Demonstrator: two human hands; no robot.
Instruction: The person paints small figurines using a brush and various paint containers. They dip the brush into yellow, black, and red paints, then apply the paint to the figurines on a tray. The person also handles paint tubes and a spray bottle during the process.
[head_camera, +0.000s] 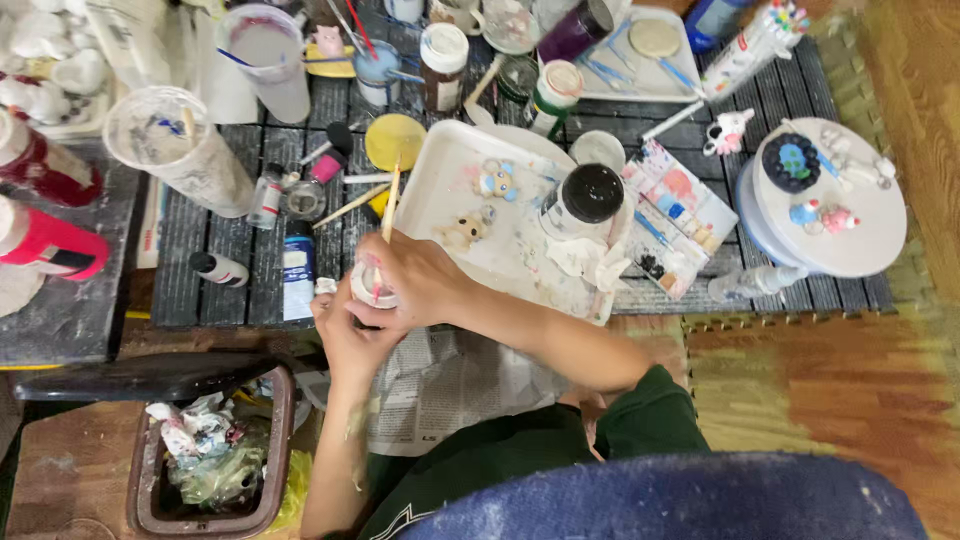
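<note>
Mat (230, 260) crowded edge to edge; open floor (860, 380) right. Left hand (350, 335) cups small figure (375, 285) from below; right hand (420, 280) pinches brush (389, 205) over it, beside tray (450, 165).

My right hand (420, 280) is covering most of the small white piece (372, 290); brush (388, 205) tip is hiding behind it; top jars are getting cropped.

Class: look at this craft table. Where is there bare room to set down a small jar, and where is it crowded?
Free: the white tray's near-left corner beside the right hand, and the round stand's front edge. Crowded: the table's far edge, packed with cups, jars and brushes.
</note>
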